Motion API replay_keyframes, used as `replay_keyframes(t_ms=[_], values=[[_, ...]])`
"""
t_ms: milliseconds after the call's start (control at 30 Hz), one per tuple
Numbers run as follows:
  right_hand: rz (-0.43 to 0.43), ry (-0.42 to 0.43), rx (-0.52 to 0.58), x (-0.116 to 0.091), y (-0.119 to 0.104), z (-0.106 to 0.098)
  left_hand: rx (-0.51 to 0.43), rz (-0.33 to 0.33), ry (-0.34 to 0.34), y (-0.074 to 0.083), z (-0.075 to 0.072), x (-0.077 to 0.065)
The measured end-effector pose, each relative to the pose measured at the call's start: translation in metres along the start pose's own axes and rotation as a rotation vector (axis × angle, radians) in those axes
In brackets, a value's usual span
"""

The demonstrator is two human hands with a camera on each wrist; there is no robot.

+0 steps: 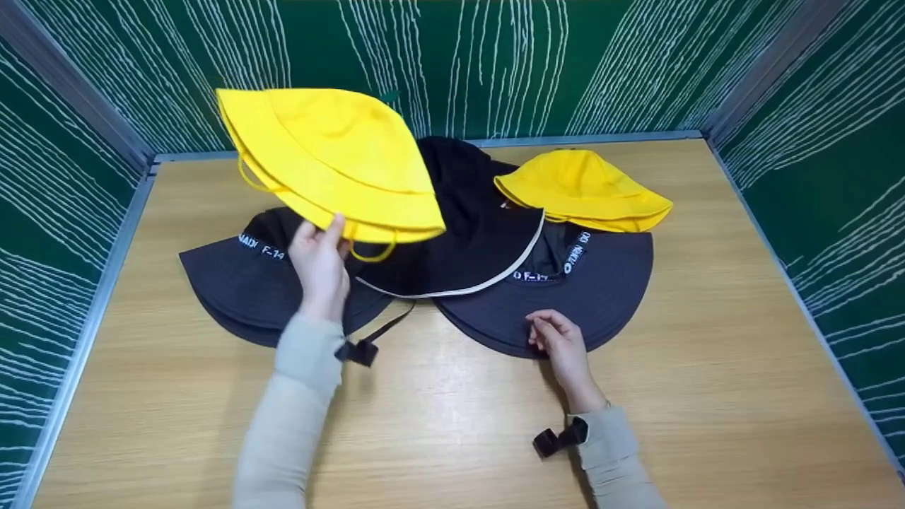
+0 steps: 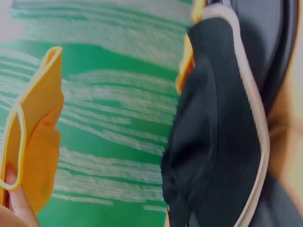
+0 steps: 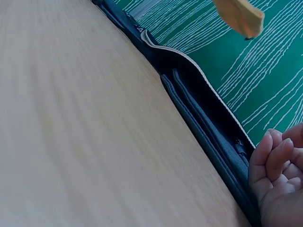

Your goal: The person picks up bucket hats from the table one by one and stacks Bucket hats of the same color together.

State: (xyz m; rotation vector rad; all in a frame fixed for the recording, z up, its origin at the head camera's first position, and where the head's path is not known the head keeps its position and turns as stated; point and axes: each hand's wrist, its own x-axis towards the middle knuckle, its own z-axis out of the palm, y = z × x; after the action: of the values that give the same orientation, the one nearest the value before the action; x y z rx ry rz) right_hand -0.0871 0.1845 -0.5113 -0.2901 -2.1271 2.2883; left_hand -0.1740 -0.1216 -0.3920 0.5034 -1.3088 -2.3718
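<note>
A yellow bucket hat (image 1: 339, 148) is held up over the left side of the table, with thin yellow cords looping from its brim. My left hand (image 1: 322, 265) pinches that brim at its lower edge; the left wrist view shows a finger beside the cord. Over the front brim of the right dark grey hat (image 1: 615, 283) hovers my right hand (image 1: 562, 346), fingers loosely curled around nothing. Whether it touches the brim I cannot tell. Between the hands lies a black hat (image 1: 481, 247) with a white-edged brim, overlapping both dark grey hats.
Another yellow hat (image 1: 583, 187) rests at the back right, on top of the dark hats. The left dark grey hat (image 1: 226, 290) carries white lettering. Green walls (image 1: 438, 63) with white streaks enclose the wooden table (image 1: 452, 438) at the back and sides.
</note>
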Motion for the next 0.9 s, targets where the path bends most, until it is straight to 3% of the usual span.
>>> replay_keyframes(t_ms=[167, 400, 667, 900], values=[[-0.001, 0.008, -0.017, 0.0, 0.001, 0.0, -0.077, 0.014, -0.059, -0.004, -0.006, -0.031], [0.0, 0.002, -0.035, 0.0, 0.0, -0.001, -0.109, 0.093, -0.149, -0.009, -0.019, -0.062], [0.026, 0.006, -0.027, -0.001, 0.0, 0.0, -0.095, 0.096, -0.197, -0.02, -0.035, -0.085], [0.012, 0.01, -0.017, -0.001, -0.001, 0.001, -0.13, 0.071, -0.19, -0.028, -0.047, -0.096]])
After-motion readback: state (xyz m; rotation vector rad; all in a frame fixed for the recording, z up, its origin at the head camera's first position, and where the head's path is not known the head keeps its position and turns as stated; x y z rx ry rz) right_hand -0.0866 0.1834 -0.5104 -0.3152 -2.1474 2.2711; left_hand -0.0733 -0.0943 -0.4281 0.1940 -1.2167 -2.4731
